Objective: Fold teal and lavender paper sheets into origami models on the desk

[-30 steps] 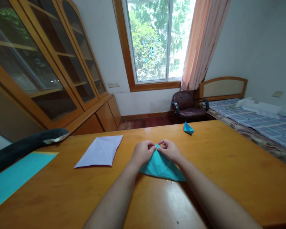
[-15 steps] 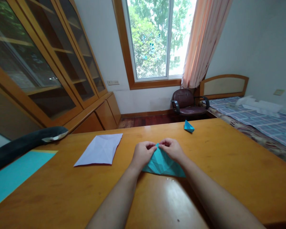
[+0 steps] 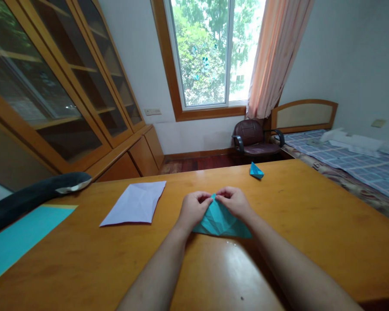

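A creased sheet of turquoise paper (image 3: pixel 219 221), folded to a roughly triangular shape, lies on the wooden table (image 3: pixel 116 268) in front of me. Its far tip is pinched from both sides. My left hand (image 3: pixel 194 209) grips the left edge near that tip between thumb and fingers. On the opposite edge, my right hand (image 3: pixel 235 203) pinches the paper in the same way, and its wrist covers part of the right side. The two hands' fingertips nearly meet at the tip.
Left of my hands lies a creased white sheet (image 3: pixel 134 203). A small folded blue paper piece (image 3: pixel 256 171) stands near the table's far edge. At far left are a turquoise sheet (image 3: pixel 26 235) and a long dark object (image 3: pixel 29 196). Beyond the table stands a chair (image 3: pixel 254 136).
Both hands keep the same pinch on the turquoise paper. The whole view has shifted very slightly; nothing else visibly differs.
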Available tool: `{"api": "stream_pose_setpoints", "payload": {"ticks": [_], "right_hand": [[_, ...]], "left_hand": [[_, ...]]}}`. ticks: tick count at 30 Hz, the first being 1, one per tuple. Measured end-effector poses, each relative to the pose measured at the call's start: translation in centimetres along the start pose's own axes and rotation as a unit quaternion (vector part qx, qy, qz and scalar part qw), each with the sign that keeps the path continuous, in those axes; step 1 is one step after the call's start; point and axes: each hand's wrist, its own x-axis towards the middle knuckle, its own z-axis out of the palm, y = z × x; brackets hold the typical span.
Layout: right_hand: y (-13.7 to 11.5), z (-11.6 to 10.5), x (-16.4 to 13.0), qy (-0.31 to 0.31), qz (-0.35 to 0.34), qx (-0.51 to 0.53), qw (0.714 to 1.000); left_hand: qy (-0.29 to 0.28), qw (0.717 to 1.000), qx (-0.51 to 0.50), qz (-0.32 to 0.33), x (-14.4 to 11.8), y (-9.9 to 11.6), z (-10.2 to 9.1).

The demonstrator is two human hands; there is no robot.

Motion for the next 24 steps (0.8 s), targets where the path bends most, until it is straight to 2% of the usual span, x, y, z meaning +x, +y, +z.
{"api": "stream_pose_setpoints", "payload": {"ticks": [6,9,12,15,18,21,24], "right_hand": [[0.0,-0.4,0.1,-0.05,0.012,0.016,0.999],[0.0,-0.6,0.1,-0.068,-0.015,-0.03,0.997],[0.1,-0.8,-0.2,-0.034,-0.076,-0.12,0.989],[0.4,-1.0,-0.4,0.016,-0.172,-0.228,0.958],[0.8,-1.0,-0.5,0.056,-0.223,-0.326,0.917],[1.2,-0.5,-0.5,0.068,-0.233,-0.388,0.889],[1.6,0.5,-0.5,0.046,-0.237,-0.414,0.878]], "left_hand": [[0.02,0.999,0.028,0.025,-0.2,0.0,-0.1],[0.049,0.996,0.053,0.059,-0.3,0.0,-0.2],[0.064,0.987,0.095,0.111,-0.3,-0.1,-0.5],[0.068,0.978,0.137,0.143,-0.2,-0.5,-0.8],[0.098,0.984,0.122,0.085,0.0,-1.2,-0.5],[0.061,0.997,-0.034,-0.036,0.3,-1.8,0.7],[0.031,0.976,-0.184,-0.108,0.6,-2.2,2.1]]}}
